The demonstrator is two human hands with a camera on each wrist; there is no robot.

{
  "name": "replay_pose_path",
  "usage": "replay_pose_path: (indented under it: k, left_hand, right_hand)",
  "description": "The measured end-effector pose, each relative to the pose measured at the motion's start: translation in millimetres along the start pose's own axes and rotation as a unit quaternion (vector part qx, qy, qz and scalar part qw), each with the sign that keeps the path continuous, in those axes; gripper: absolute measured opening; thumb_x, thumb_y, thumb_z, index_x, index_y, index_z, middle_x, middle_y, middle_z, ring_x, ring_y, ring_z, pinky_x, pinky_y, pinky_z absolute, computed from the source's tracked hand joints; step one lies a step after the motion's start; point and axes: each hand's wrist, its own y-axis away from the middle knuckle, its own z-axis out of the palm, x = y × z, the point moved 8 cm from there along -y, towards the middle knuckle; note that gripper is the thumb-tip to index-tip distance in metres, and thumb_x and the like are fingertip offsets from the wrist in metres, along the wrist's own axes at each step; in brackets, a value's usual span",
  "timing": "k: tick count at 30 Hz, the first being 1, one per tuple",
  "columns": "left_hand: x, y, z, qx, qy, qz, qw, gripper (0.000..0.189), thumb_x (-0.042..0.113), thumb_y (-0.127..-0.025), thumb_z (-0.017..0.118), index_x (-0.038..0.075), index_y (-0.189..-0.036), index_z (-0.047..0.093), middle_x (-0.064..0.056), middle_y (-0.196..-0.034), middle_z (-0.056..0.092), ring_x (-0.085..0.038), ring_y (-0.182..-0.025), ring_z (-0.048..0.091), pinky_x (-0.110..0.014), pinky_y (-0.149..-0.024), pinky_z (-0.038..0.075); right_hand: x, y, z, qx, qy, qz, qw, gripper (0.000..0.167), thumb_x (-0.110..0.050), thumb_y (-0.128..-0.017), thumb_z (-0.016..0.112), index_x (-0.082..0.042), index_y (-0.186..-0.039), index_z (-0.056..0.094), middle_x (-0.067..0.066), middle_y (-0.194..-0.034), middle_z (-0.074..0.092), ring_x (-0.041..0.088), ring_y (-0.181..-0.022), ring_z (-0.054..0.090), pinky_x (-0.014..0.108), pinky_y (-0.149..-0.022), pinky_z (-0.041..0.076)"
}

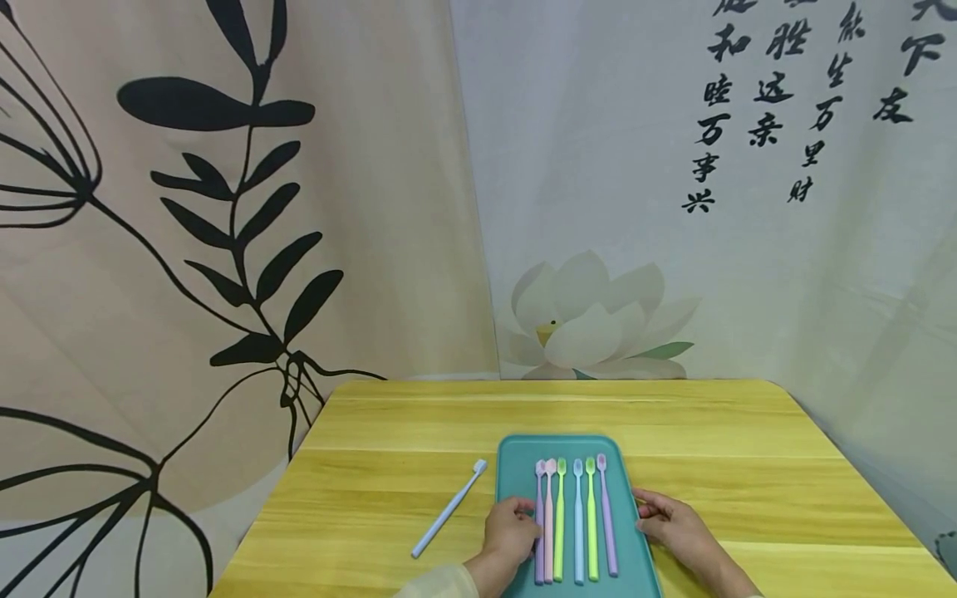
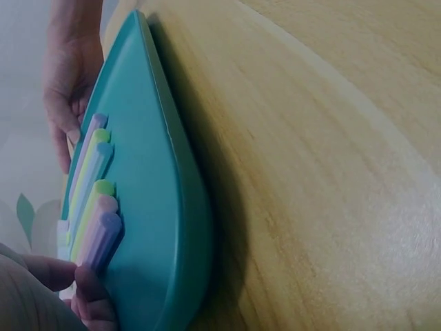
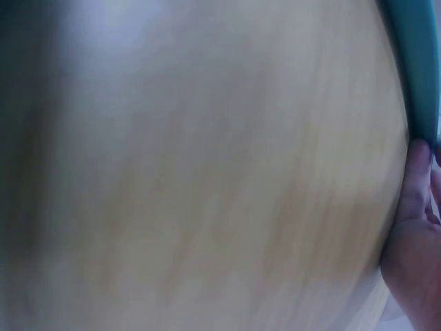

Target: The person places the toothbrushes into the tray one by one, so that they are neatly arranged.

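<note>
A teal tray (image 1: 635,573) holds several toothbrushes side by side, heads toward the far end. From the left they run purple (image 1: 539,548), pink (image 1: 549,523), green (image 1: 560,531), then, past a gap, blue (image 1: 579,531), green (image 1: 591,531) and purple (image 1: 609,531). My left hand (image 1: 510,531) reaches over the tray's left rim and pinches the leftmost purple toothbrush by its handle; in the left wrist view its fingertips (image 2: 86,283) meet beside that handle. My right hand (image 1: 680,531) grips the tray's right rim, also seen in the right wrist view at the tray edge (image 3: 422,83).
A light blue toothbrush (image 1: 449,511) lies slanted on the wooden table (image 1: 359,482), left of the tray. Behind the table's far edge hangs a printed curtain (image 1: 404,208) with plants, a lotus and writing.
</note>
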Motion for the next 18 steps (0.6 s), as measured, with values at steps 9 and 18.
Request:
replay_pose_path:
  k: [9,18]
  left_hand:
    - [0.8,1.6,-1.1,-0.012,0.01,-0.006,0.9999,0.034,-0.018,-0.072,0.061,0.0,-0.1,0.068,-0.002,-0.072,0.052,-0.013,-0.057,0.049,-0.022,-0.046,0.043]
    - [-0.5,-0.5,-2.9,-0.001,-0.001,-0.003,1.0,0.034,-0.016,-0.071,0.067,0.001,-0.1,0.068,-0.004,-0.079,0.051,-0.017,-0.066,0.051,-0.026,-0.05,0.048]
  right_hand:
    - [-3.6,2.9,-0.2,0.0,0.001,-0.007,1.0,0.053,0.003,-0.089,0.065,0.011,-0.139,0.049,0.013,-0.104,0.057,0.022,-0.091,0.054,0.032,-0.073,0.054]
    - [-4.8,3.8,0.1,-0.018,-0.002,-0.015,0.9997,0.056,0.0,-0.09,0.065,0.012,-0.141,0.045,0.014,-0.106,0.056,0.022,-0.092,0.054,0.031,-0.075,0.054]
